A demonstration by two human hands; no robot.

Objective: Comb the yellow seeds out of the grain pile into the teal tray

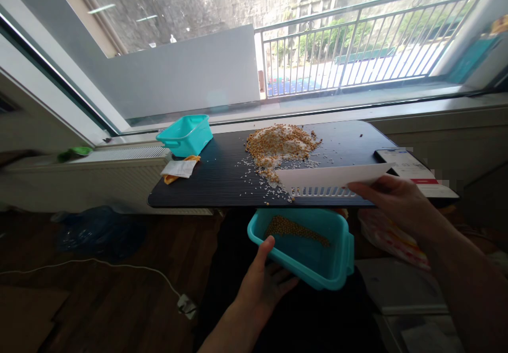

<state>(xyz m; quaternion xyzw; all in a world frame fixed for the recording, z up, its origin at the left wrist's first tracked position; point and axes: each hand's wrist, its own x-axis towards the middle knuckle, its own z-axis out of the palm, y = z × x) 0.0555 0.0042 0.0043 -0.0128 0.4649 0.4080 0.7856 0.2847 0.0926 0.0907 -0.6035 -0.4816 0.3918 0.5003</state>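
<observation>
My left hand (pixel 260 281) grips a teal plastic basin (pixel 317 276) below the table's front edge, its thumb over the near wall and fingers beneath. Soybeans (pixel 291 228) lie along the basin's far side. My right hand (pixel 391 197) pinches the right end of a thin white strip (pixel 313 177) with a row of slots along its lower edge. That strip stands on edge upon the dark table (pixel 214 183). Its left end touches the near side of a mixed pile of soybeans and white rice-like grains (pixel 281 144). Loose grains are scattered around the pile.
A second teal basin (pixel 190 136) stands at the table's left end, beside a white and orange packet (pixel 180 169). A phone-like device and a white-and-red sheet (pixel 416 173) lie at the right. Behind runs a window; a radiator (pixel 130 178) sits at left.
</observation>
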